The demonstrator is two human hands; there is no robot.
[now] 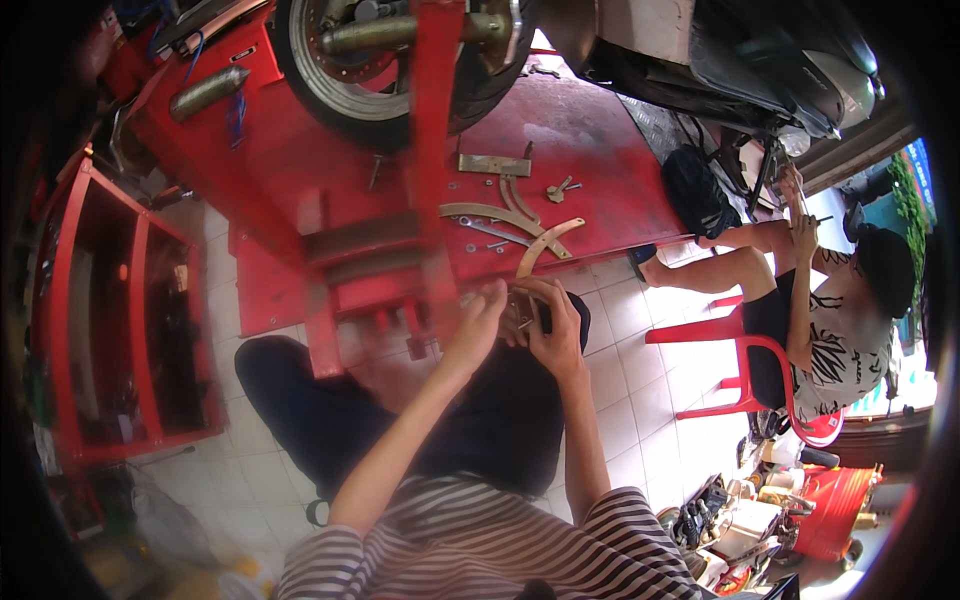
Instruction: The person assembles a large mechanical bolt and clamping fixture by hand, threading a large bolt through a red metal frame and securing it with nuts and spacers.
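Both of my hands meet over my lap at the near edge of a red lift platform (620, 190). My left hand (482, 322) and my right hand (556, 322) close their fingers round a small dull metal part (517, 316), mostly covered by them. Just beyond the fingertips rises a curved gold-coloured metal strip (548, 243); whether it joins the held part I cannot tell. On the platform lie another curved bracket (490, 211), a flat rectangular metal plate with an arm (494, 164), a wrench (497, 231), a small brass-coloured piece (558, 192) and several loose bolts and nuts.
A red upright post (436, 120) stands before a scooter wheel (350, 85). To the left is a red metal cabinet (140, 320). At right a person (850, 330) sits on a red plastic chair (745, 350), working by a scooter. Assorted parts (735, 525) crowd the floor at lower right.
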